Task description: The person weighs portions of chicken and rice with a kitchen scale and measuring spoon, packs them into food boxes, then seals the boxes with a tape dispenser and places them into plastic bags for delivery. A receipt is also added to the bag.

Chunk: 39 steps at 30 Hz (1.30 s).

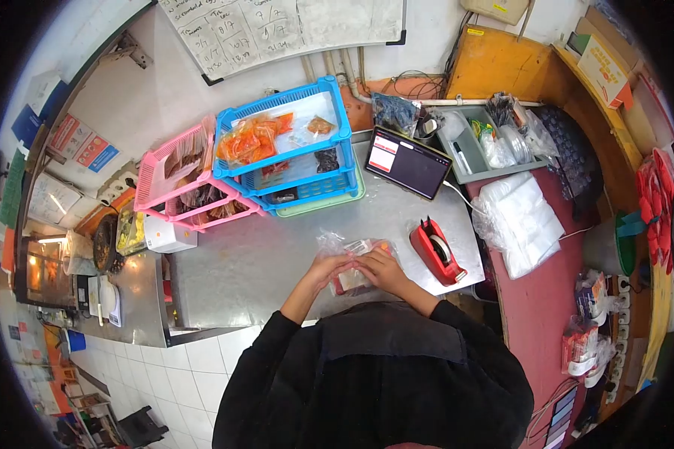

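Note:
A clear plastic bag lies on the steel table in front of me, with a flat pale and reddish item inside that I cannot identify. White plastic cutlery seems to show at the bag's far side. My left hand pinches the bag from the left, fingers bent. From the right, my right hand also has its fingers closed on the bag, and the fingertips of both hands meet over it. A red tape dispenser stands to the right of my right hand.
Blue baskets and pink baskets holding packets stand at the back left of the steel table. Behind the dispenser is a tablet. White plastic bags and a grey tray lie to the right.

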{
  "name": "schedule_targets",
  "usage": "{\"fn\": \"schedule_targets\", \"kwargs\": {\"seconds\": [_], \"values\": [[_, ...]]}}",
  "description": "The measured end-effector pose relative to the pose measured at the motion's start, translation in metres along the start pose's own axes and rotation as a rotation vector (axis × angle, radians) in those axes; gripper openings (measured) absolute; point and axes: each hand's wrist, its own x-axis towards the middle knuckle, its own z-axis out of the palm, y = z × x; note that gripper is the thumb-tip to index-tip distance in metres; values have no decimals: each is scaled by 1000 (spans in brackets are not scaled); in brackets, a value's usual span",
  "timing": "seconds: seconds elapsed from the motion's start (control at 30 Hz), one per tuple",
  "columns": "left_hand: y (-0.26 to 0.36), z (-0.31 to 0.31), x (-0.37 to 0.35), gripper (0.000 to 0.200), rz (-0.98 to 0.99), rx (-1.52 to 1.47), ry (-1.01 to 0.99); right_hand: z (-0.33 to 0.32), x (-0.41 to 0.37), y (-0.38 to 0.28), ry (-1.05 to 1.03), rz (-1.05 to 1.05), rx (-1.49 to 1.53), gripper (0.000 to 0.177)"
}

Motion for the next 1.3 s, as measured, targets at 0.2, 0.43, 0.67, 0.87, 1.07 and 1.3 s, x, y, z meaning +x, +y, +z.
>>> {"fn": "schedule_targets", "kwargs": {"seconds": [0.2,0.43,0.67,0.87,1.07,1.3], "values": [[-6,5,-5,24,54,35,30,0,-2,25,68,3,87,15],[-34,14,-12,16,518,348,214,-20,36,50,-150,99,84,12],[-23,13,-5,15,312,65,163,-33,28,8,-414,228,188,27],[-22,11,-3,16,247,-4,136,-26,10,1,-310,294,32,27],[-21,14,-7,15,230,4,155,-17,-4,-5,-252,333,-89,11],[-23,15,-7,16,298,105,166,-3,-5,-15,-458,261,-256,13]]}}
